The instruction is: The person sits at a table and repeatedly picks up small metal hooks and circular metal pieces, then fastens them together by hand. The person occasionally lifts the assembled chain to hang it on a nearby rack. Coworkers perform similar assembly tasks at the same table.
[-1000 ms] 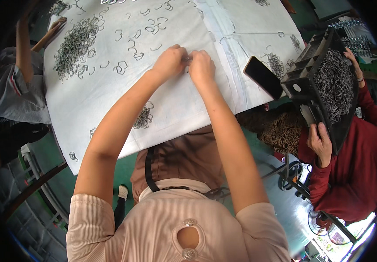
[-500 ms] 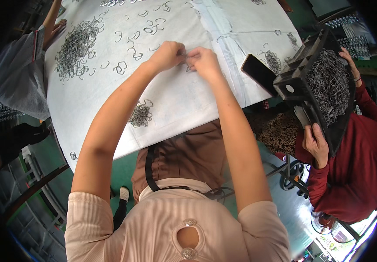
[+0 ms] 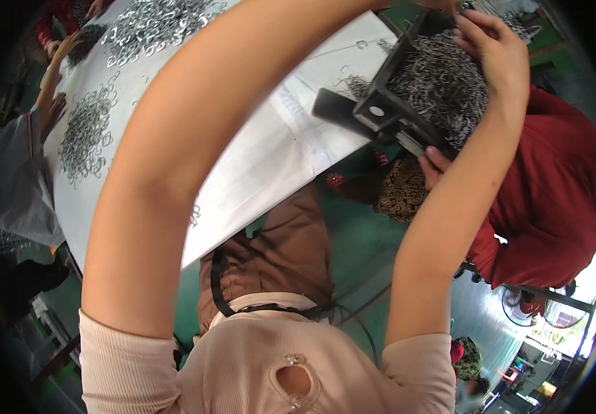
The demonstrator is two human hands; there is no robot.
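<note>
Both my arms reach to the upper right, over a black crate (image 3: pixel 400 110) heaped with bent grey metal wire pieces (image 3: pixel 439 79). My right hand (image 3: pixel 501 58) is over the crate's far right part, fingers bent and drawn together toward my left hand. What lies between its fingertips is too small to make out. My left hand (image 3: pixel 439 3) is at the top edge of the head view, mostly cut off, so its fingers are hidden. A co-worker's hand (image 3: pixel 434 164) supports the crate's near side, partly behind my right forearm.
A white-covered table (image 3: pixel 270 165) carries a loose pile of wire rings (image 3: pixel 87 134) at left and a shinier pile (image 3: pixel 153 31) farther back. A dark phone (image 3: pixel 339 110) lies by the crate. A co-worker in red (image 3: pixel 553 186) sits right; another person in grey (image 3: pixel 18 179) sits left.
My hands have left the table's middle and moved up and right to the crate. My left forearm now crosses the table and covers much of it. The view has shifted rightward.
</note>
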